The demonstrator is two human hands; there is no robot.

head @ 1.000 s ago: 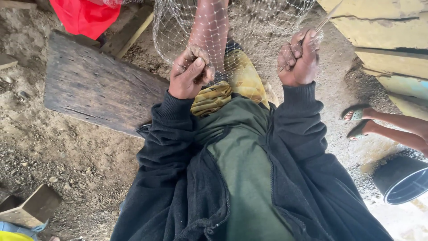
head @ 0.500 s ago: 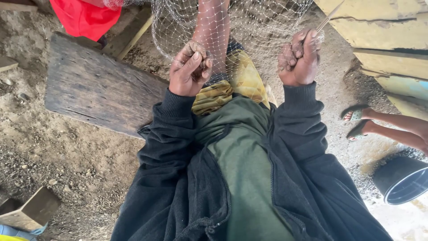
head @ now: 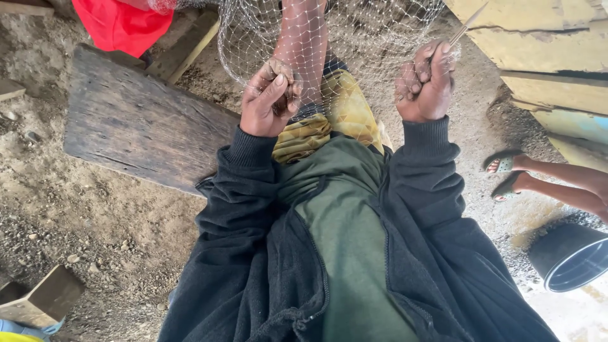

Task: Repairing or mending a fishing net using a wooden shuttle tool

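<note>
Head view: left hand (head: 271, 98) clenched on the net (head: 354, 38), right hand (head: 425, 83) gripping net plus a thin needle (head: 467, 25). Net hangs over the knee, between wooden bench (head: 139, 120) edge and yellow boards (head: 544, 50); open dirt floor (head: 95, 234) left.

Net (head: 354, 38) blocks ahead; leg (head: 304, 44) between hands; left bench (head: 139, 120) bare.
</note>
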